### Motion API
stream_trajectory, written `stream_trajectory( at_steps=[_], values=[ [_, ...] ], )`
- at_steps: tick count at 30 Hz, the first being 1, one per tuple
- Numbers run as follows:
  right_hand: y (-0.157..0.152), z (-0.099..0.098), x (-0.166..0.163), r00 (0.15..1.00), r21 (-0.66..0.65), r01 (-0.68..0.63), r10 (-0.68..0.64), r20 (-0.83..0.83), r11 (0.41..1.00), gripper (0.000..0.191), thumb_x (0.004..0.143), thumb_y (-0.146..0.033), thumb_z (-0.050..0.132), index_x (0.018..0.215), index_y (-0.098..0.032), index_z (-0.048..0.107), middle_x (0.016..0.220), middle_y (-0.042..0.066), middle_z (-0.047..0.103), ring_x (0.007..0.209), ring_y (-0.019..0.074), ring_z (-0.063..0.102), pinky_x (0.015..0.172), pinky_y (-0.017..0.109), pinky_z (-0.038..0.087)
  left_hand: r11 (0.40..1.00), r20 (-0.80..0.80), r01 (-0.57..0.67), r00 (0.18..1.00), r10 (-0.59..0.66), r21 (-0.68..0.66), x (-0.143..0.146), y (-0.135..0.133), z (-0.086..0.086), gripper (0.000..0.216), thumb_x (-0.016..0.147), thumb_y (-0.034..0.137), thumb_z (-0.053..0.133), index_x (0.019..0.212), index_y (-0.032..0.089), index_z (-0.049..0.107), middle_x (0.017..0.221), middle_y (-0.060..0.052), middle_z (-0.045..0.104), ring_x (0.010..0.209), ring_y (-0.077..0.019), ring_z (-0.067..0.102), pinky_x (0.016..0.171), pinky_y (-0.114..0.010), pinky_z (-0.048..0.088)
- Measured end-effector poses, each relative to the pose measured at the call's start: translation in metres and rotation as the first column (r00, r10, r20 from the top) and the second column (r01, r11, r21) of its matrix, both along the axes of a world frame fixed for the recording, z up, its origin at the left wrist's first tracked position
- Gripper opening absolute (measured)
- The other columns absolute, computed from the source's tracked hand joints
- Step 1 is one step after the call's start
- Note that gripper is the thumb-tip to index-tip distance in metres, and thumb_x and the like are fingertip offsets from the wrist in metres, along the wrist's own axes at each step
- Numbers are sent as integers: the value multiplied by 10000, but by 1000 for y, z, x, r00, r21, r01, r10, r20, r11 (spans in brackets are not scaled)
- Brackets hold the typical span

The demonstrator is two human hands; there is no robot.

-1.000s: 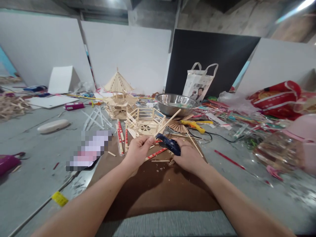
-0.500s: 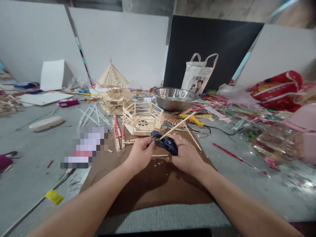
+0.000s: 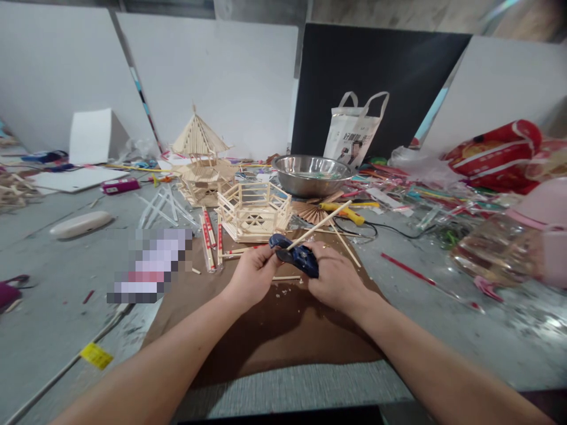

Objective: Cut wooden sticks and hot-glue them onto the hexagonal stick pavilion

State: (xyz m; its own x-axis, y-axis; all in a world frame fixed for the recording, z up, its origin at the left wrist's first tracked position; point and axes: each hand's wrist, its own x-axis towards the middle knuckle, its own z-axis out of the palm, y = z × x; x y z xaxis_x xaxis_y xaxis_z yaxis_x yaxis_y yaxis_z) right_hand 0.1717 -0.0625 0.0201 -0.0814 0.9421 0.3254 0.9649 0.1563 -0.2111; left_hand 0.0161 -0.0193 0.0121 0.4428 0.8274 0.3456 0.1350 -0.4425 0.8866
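Observation:
My left hand (image 3: pixel 251 275) pinches the near end of a long wooden chopstick (image 3: pixel 319 224) that slants up to the right. My right hand (image 3: pixel 335 277) is wrapped round a dark blue cutting tool (image 3: pixel 296 255) whose jaws sit on the stick close to my left fingers. Both hands hover over a brown board (image 3: pixel 274 330) strewn with wood chips. Just beyond them stands a hexagonal fence model made of sticks (image 3: pixel 254 211). Behind that is a stick pavilion with a pointed roof (image 3: pixel 200 159).
Red-wrapped chopsticks (image 3: pixel 207 236) lie left of the fence model. A steel bowl (image 3: pixel 312 174), a folded fan (image 3: pixel 315 211), a yellow-handled tool (image 3: pixel 343 211) with a black cable, a printed tote bag (image 3: pixel 352 133), red packets (image 3: pixel 496 156) and a pink-lidded jar (image 3: pixel 509 248) crowd the right side. A white oval case (image 3: pixel 80 223) lies left.
The stick has dropped from a steeper slant over the fence model to a flatter one pointing right. The blue tool's jaws have closed in on it near my left fingers.

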Motion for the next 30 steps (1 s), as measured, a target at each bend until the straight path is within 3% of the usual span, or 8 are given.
stream_trajectory(
  at_steps=[15, 24, 26, 30],
  values=[
    [-2, 5, 2, 996, -89, 62, -55, 74, 994, 362, 632, -299, 486, 984, -211, 468, 849, 48, 613, 770, 197, 554, 627, 263, 346, 991, -118, -16, 993, 31, 131, 1, 0, -6, 295, 767, 316, 368, 600, 119, 510, 611, 11, 525, 575, -90, 446, 544, -168, 351],
    [0, 4, 0, 992, -97, 105, -97, 86, 990, 413, 646, -296, 468, 1055, -243, 445, 887, 33, 607, 811, 197, 549, 666, 270, 348, 971, -168, -123, 973, 159, 203, 3, -1, -10, 241, 765, 258, 368, 711, 111, 552, 580, 7, 511, 567, -94, 431, 553, -178, 341],
    [2, 4, 1, 996, -78, 71, -66, 67, 994, 431, 628, -269, 481, 1055, -223, 446, 919, 42, 594, 845, 193, 532, 699, 268, 349, 979, -162, -107, 977, 136, 175, 3, 0, -12, 216, 753, 226, 377, 696, 116, 554, 597, 5, 523, 585, -98, 440, 575, -184, 348],
    [3, 3, 5, 999, -67, -4, 7, 49, 998, 462, 602, -240, 499, 1059, -192, 451, 971, 55, 570, 875, 186, 507, 755, 271, 342, 999, -66, 47, 997, -45, 25, 2, 2, -12, 193, 741, 232, 409, 652, 120, 538, 616, 14, 504, 601, -90, 427, 597, -186, 349]
  ],
)
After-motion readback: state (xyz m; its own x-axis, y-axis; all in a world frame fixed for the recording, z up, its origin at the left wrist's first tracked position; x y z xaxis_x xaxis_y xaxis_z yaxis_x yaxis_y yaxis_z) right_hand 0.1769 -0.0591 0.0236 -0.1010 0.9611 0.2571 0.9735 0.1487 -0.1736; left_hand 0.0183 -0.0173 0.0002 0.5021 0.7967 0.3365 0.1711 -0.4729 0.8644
